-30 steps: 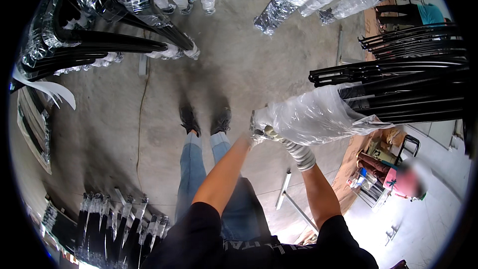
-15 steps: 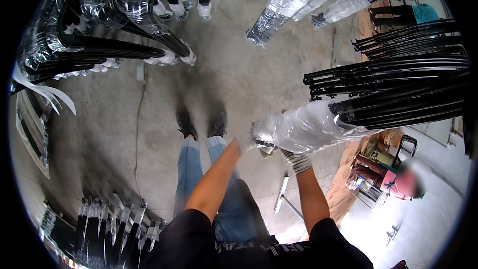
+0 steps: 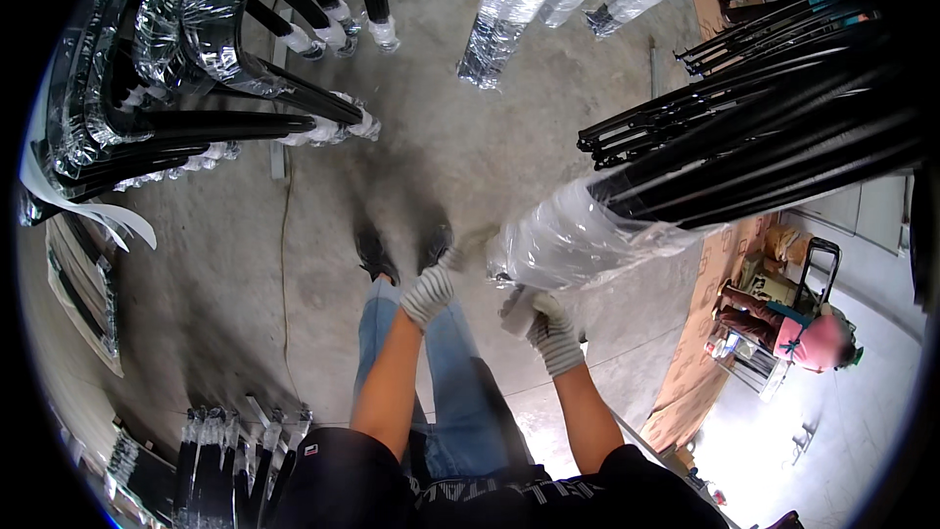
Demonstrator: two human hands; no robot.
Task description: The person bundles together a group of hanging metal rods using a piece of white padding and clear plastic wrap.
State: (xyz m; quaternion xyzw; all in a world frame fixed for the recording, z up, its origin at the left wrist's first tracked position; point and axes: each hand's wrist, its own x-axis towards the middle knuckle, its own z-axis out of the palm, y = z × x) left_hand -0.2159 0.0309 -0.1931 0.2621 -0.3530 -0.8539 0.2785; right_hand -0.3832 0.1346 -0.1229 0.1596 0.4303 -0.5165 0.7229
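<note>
A bundle of black metal tubes (image 3: 783,157) comes in from the right, its near end wrapped in clear plastic film (image 3: 553,240). Just below that wrapped end, my right hand (image 3: 553,333), in a striped knit glove, is closed around a small greyish roll-like piece (image 3: 519,313). What exactly it is, blur keeps me from telling. My left hand (image 3: 429,294), gloved the same way, is to the left of the wrapped end and apart from it, above my legs. Its fingers point up and to the right and are smeared by motion.
Film-wrapped black frames (image 3: 225,59) stand at the upper left, more wrapped bundles (image 3: 509,15) at the top. Wrapped tube ends (image 3: 211,431) are at the lower left. A person in pink (image 3: 803,338) is at the right, beside a cardboard strip (image 3: 685,372) on the concrete floor (image 3: 392,137).
My left hand has drawn away from the bundle's end to the left. My right hand has come out from under the film, down and left, with the roll-like piece showing. The bundle tilts more steeply.
</note>
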